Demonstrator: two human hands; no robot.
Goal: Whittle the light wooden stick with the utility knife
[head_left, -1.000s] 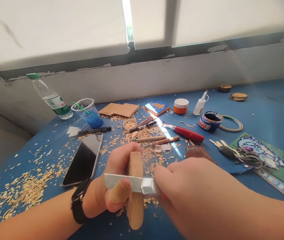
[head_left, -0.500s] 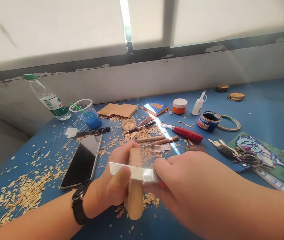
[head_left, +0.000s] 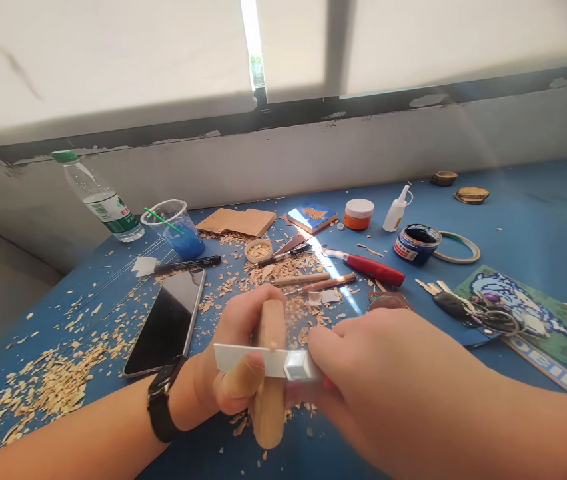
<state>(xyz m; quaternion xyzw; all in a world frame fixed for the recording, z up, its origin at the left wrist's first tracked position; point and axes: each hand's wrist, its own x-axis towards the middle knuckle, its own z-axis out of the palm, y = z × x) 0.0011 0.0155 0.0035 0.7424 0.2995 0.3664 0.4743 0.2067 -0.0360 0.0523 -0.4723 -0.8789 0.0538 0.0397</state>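
My left hand (head_left: 228,363) is wrapped round a pale wooden stick (head_left: 269,377) that stands nearly upright over the blue table (head_left: 538,227). Its thumb presses on the back of a flat metal blade (head_left: 248,359). My right hand (head_left: 378,373) grips the handle of that carving knife (head_left: 300,365), and the blade lies across the stick. A black smartwatch (head_left: 160,400) sits on my left wrist. Wood shavings (head_left: 38,387) lie under and around the stick.
A black phone (head_left: 166,320) lies left of my hands. Behind are a water bottle (head_left: 98,197), a plastic cup of blue liquid (head_left: 176,227), wood pieces (head_left: 237,220), a red-handled knife (head_left: 370,267), paint pots (head_left: 416,241), a glue bottle (head_left: 396,208), tape (head_left: 458,247) and keys (head_left: 483,313).
The blade has shifted a little along the stick and both hands have moved slightly; the stick sat lower in the frame one second ago. The grips are the same.
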